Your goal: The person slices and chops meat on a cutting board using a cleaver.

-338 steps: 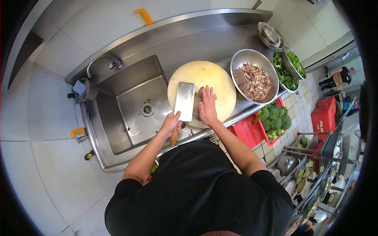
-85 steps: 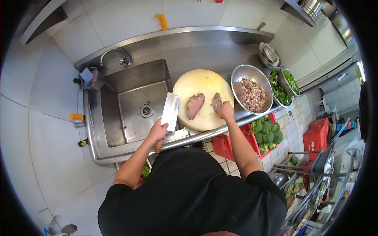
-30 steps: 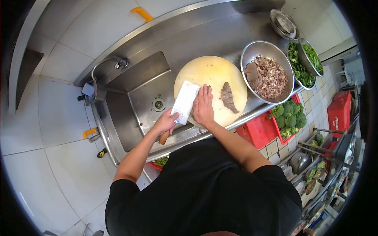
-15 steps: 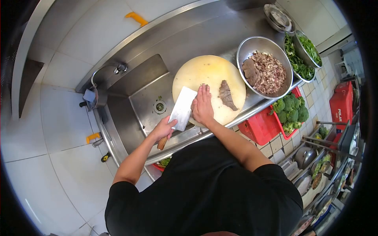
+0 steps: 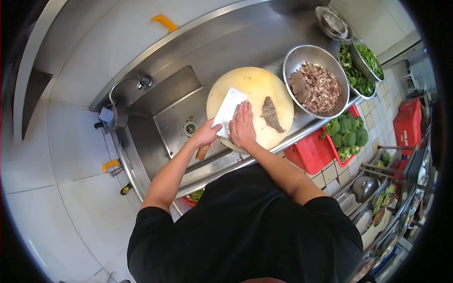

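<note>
Left hand [image 5: 205, 134], closed round cleaver [image 5: 230, 109], further up board [image 5: 250, 79] than moments ago. Right hand [image 5: 243, 127] unmoved, flat, fingers outstretched beside blade; underside hidden. Meat piece [image 5: 271, 115] unmoved, on board between right hand and bowl [image 5: 298, 57].

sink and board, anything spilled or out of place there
In the sink, green scraps lie in and around the drain, odd because they look like uncleared food waste. On the board, nothing stands out: the visible meat lies wholly on it.
</note>
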{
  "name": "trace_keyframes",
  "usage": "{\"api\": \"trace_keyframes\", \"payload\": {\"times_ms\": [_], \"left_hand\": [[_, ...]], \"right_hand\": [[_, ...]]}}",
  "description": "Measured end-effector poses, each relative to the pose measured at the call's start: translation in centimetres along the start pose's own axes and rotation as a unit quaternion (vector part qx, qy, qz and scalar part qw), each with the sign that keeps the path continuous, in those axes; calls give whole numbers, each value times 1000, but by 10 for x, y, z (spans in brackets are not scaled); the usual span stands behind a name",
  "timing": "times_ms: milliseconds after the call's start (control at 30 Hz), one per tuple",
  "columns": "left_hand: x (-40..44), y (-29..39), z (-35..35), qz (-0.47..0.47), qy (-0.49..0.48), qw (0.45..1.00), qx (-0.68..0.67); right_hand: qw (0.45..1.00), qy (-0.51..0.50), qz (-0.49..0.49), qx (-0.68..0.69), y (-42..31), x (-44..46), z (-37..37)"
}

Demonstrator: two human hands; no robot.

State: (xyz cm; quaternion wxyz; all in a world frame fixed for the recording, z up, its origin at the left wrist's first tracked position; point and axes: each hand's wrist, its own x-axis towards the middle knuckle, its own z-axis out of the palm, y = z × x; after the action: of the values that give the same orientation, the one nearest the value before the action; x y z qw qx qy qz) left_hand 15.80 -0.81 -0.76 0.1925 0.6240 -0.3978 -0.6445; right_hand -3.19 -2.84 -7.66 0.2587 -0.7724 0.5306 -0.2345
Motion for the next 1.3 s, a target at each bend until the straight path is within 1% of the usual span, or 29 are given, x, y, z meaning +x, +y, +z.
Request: {"api": "trace_keyframes", "payload": {"times_ms": [100, 200, 233, 267, 400, 467, 567, 667, 767, 867, 967, 1067, 1100, 1200, 1233, 1300], "left_hand": [[-45, -14, -2, -38, 0, 998, 55], [-69, -12, 1, -73, 4, 997, 13], [-58, -21, 0, -47, 2, 999, 6], [-47, -24, -1, -44, 2, 999, 11], [10, -6, 6, -25, -5, 1000, 4], [24, 4, 3, -21, -13, 1000, 1], [23, 9, 3, -30, -29, 999, 10], [-8, -8, -1, -21, -31, 999, 28], [-40, -15, -6, -56, -40, 997, 43], [-21, -14, -4, -46, -26, 997, 57], [15, 1, 9, -21, -13, 999, 26], [32, 27, 13, -15, -4, 997, 81], [29, 28, 13, -19, -10, 997, 74], [7, 10, 14, 16, -4, 997, 77], [-3, -2, 11, 8, -19, 997, 74], [-40, -11, 9, -30, -17, 997, 74]], "right_hand": [[1000, -10, -5, -8, -2, -1, -5], [1000, -15, -8, -7, -4, 0, -6], [1000, -14, -5, -9, -4, 0, -5], [1000, -13, -2, -11, -5, 1, -4], [1000, 0, -1, -16, -2, 1, 0], [1000, 3, 2, -26, 0, 2, 2], [999, 12, -2, -31, 2, 0, 3], [1000, -4, 13, -10, -2, 0, -1], [1000, -20, 13, 12, -7, 1, -9], [1000, -1, 12, -10, -2, 2, 0], [1000, -1, 4, -18, 1, 1, 1], [1000, 1, 16, -7, -2, 3, -3], [1000, -6, 15, -9, -1, 2, -3], [1000, -17, 19, -7, -1, 2, -1], [1000, -16, 21, -7, -2, 2, -1], [1000, -15, 21, -2, -1, 2, -4]]}}
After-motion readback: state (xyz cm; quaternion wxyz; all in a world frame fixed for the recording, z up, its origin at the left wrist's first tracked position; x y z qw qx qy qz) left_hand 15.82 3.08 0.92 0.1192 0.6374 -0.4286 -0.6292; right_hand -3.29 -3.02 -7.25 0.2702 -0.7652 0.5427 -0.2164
